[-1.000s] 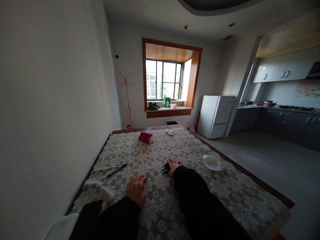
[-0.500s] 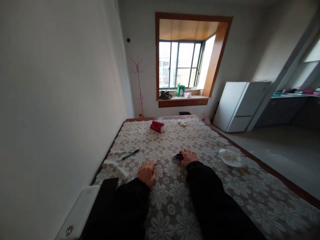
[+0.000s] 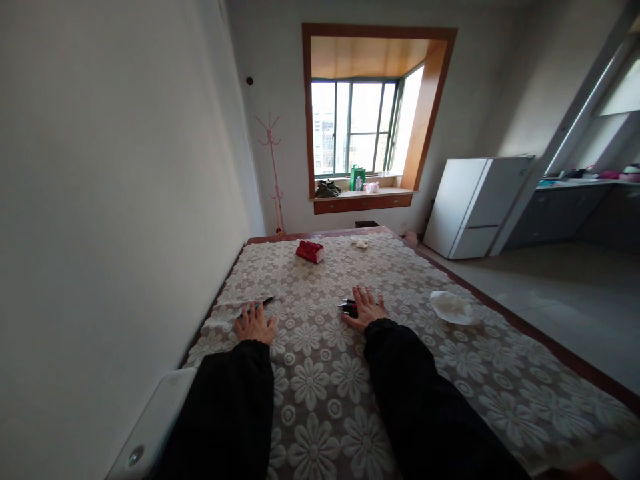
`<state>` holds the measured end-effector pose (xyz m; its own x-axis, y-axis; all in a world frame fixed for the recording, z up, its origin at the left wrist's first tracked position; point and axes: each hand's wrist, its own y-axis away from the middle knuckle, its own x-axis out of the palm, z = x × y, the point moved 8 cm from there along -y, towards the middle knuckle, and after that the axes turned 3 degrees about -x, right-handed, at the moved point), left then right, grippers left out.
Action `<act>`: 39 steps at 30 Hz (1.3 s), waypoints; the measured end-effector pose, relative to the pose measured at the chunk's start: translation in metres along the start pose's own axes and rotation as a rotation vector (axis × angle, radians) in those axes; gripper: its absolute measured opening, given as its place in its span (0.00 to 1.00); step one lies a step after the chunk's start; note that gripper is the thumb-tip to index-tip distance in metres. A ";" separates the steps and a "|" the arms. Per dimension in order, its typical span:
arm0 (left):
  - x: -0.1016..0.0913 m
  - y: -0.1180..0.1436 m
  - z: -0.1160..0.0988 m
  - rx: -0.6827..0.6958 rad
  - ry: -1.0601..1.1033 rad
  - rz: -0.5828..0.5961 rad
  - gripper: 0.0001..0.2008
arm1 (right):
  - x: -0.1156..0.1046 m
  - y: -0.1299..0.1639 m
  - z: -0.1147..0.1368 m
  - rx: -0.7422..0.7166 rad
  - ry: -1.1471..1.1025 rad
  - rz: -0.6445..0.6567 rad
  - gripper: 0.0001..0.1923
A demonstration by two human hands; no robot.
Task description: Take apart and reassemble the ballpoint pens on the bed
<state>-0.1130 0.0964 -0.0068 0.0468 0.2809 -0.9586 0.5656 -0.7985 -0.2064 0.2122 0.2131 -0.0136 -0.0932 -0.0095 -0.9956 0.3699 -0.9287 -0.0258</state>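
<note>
Both grips are released: the right hand (image 3: 367, 308) lies flat, fingers spread over the dark pens (image 3: 347, 307) on the flowered bed cover (image 3: 320, 387); left of these pens, the left hand (image 3: 256, 325) touches a teal pen (image 3: 255, 306).

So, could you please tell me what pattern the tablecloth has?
White lace daisies on the tablecloth, clearest in the head view.

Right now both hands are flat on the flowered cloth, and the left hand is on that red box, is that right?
Not quite. In the head view the left hand lies on the pen near the wall, palm down on the flowered cloth. The red box sits untouched farther off. The right hand rests flat too.
</note>
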 end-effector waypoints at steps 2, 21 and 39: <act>-0.003 0.000 0.000 0.008 0.009 -0.017 0.29 | 0.004 0.003 -0.001 0.014 -0.002 0.045 0.52; -0.024 0.012 -0.040 0.326 0.545 -0.047 0.17 | 0.005 0.011 0.002 0.055 -0.033 0.087 0.49; -0.005 0.058 -0.091 0.182 1.591 0.528 0.22 | -0.051 0.045 0.100 -0.534 -0.560 -0.201 0.23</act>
<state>-0.0059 0.0975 0.0039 0.9761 0.1116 0.1867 0.1279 -0.9887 -0.0777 0.1416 0.1344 0.0452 -0.6032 -0.1768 -0.7777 0.6759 -0.6310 -0.3808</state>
